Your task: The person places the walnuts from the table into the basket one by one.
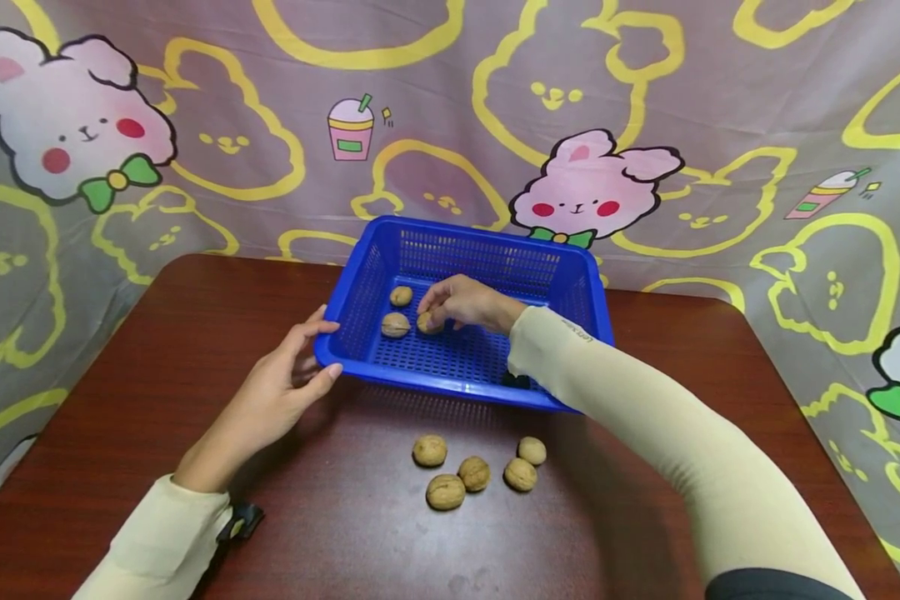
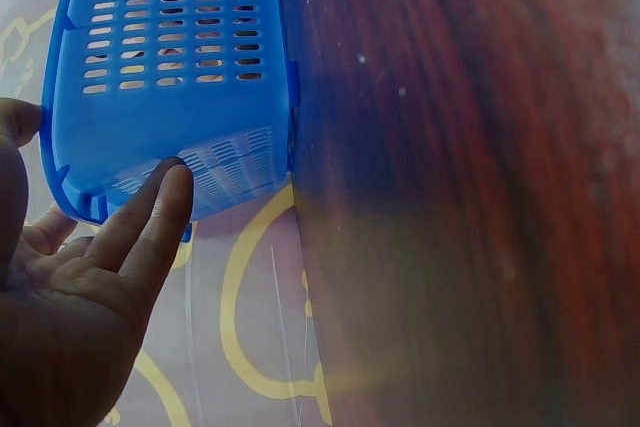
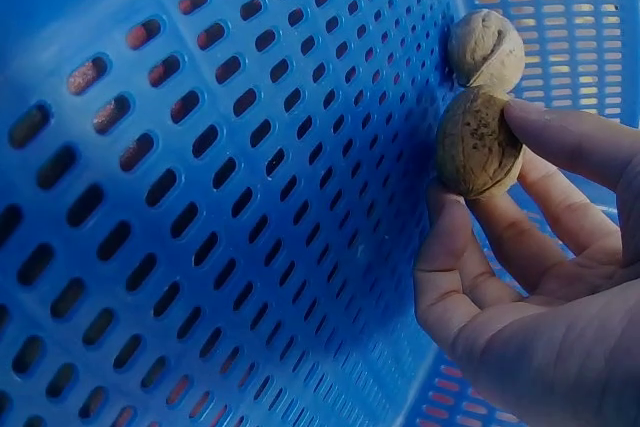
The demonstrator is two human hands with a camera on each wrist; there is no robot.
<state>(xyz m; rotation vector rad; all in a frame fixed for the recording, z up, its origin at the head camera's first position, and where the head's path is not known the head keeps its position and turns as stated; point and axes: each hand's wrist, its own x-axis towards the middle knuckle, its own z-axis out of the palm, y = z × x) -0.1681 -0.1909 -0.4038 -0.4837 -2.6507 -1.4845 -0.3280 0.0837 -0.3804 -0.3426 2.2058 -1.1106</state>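
Note:
My right hand [image 1: 468,302] is inside a blue plastic basket [image 1: 461,387], pinching a walnut [image 3: 480,142] between thumb and fingers close to the basket's floor. A second walnut [image 1: 395,325] lies to the left of the held one, and another walnut [image 1: 401,296] sits behind it, both in the basket. At the basket's front left corner, my left hand [image 1: 281,379] holds the rim, the thumb on the front edge and a finger on the left edge. The left wrist view shows fingers of that left hand [image 2: 85,297] extended along the basket's outer wall.
On the brown wooden table [image 1: 330,517], in front of the basket, lie several loose walnuts [image 1: 446,492] in two small groups. A patterned cloth [image 1: 435,117] with cartoon rabbits hangs behind the table. My right forearm passes over the basket's front right rim.

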